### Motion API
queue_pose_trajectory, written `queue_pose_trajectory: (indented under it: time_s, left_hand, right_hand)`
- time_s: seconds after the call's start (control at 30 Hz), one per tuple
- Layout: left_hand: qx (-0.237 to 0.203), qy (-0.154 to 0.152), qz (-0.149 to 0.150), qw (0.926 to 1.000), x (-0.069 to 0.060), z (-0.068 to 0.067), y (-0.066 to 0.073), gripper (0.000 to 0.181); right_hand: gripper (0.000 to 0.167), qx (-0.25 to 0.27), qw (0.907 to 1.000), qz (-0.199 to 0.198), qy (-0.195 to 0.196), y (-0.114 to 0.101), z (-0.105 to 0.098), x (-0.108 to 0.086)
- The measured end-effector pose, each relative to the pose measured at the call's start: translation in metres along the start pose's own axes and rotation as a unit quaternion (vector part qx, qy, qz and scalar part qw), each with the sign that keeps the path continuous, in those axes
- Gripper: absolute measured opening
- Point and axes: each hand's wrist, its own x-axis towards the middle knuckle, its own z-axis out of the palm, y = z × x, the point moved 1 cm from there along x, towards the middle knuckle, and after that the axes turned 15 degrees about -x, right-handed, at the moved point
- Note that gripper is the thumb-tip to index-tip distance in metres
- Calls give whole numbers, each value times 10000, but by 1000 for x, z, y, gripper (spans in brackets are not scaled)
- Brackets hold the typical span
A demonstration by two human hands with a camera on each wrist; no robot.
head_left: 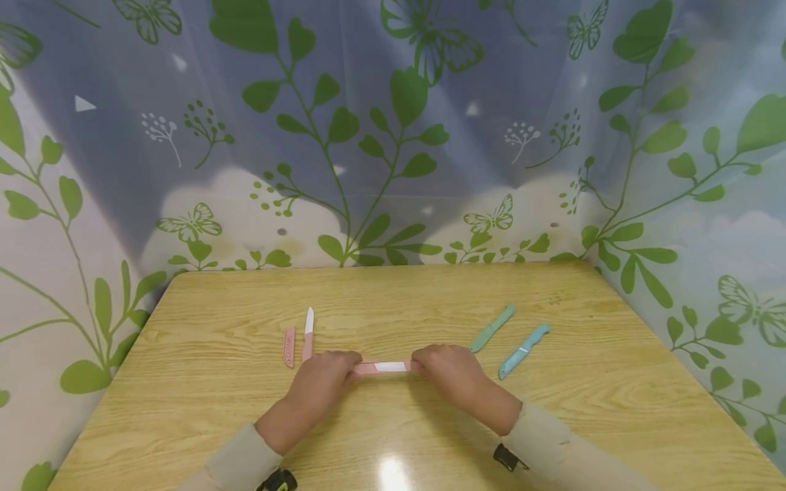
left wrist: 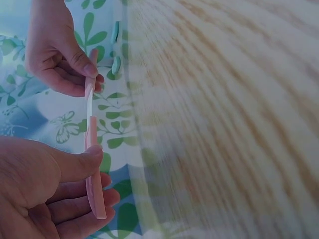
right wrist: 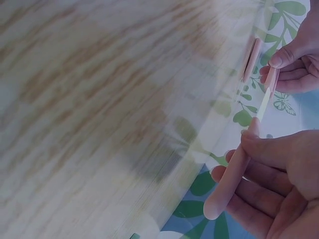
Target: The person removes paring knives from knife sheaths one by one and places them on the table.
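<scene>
Just above the table, a small knife with a white blade (head_left: 391, 367) spans the space between my two hands. Its pink handle (right wrist: 232, 181) is pinched between the thumb and fingers of my right hand (head_left: 453, 376). My left hand (head_left: 327, 383) pinches a pink sheath (left wrist: 93, 167), thumb on one side and fingers on the other. The blade's tip end sits inside the sheath's mouth, while a stretch of white blade shows between sheath and handle. In both wrist views the two pieces line up end to end.
Left of my hands lie a second pink knife (head_left: 310, 322) with a bare white blade, and a separate pink sheath (head_left: 288, 346). To the right rest a green knife (head_left: 492, 329) and a blue knife (head_left: 524, 351). A patterned curtain (head_left: 381, 136) surrounds the wooden table (head_left: 202, 402).
</scene>
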Motion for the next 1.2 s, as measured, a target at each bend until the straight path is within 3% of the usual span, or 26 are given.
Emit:
queue_pose_trajectory:
  time_s: [0.3,0.53,0.7,0.83,0.97,1.2]
  left_hand:
    - [42,45,-113,9999,-2,-5,0,13]
    - [-21,21,-366,9993,-4,-8,-3,18]
    - [-391,33,-596,9974,-6,-8,-6,19]
    - [-787,-7,-884,9930,-7,-8,-9,19]
    - [-1381,-73,-1270,9822,-7,-8,-10,21]
    - [-2631,-183,-1926,9452,-5,-7,-12,19]
  right_hand:
    - [17,21,10000,40,-73,1,0,0]
    - [24,140,9998,104,-115,3,2,-1]
    - [26,260,9992,211,-198,4,3,-1]
    - [15,364,9983,311,-325,5,3,-1]
    - [6,499,9969,421,-450,6,4,-2]
    - [5,850,9932,587,-532,8,5,-1]
